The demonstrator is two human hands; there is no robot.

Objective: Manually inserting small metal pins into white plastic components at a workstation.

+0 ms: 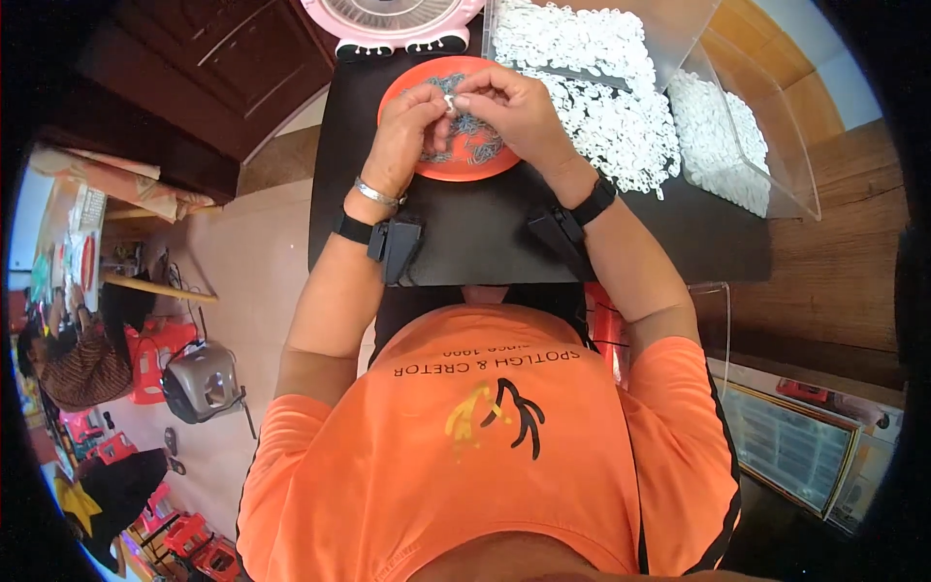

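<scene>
- The left hand (407, 126) and the right hand (514, 112) meet fingertip to fingertip, pinched narrow on one small white plastic ring (449, 100) held between them, just above the round orange plastic plate (407, 82).
- Directly beneath the fingers, the plate holds a tangle of small grey metal clips (475, 141); its near rim shows just below the knuckles, its far rim just beyond the fingertips.
- Beyond the fingertips, the black table (485, 233) ends close by, where a pink round fan (393, 19) stands at its far edge, leaving little room that way.
- To the right of the right hand, a loose heap of white plastic rings (621, 126) lies on the table, almost touching the wrist.
- Further right and beyond, a clear plastic bin (766, 116) lies tipped, more white rings inside it; it blocks that side.
- Below the wrists, toward the body, the black tabletop is bare, the widest free stretch.
- To the left of the left hand, the table edge falls away to a pale tiled floor (252, 262).
- Each wrist wears a black strap with a small black device; the left also a silver bangle (376, 192).
- Dark wooden cabinet doors (223, 58) stand beyond on the left; wooden boards lie to the right.
</scene>
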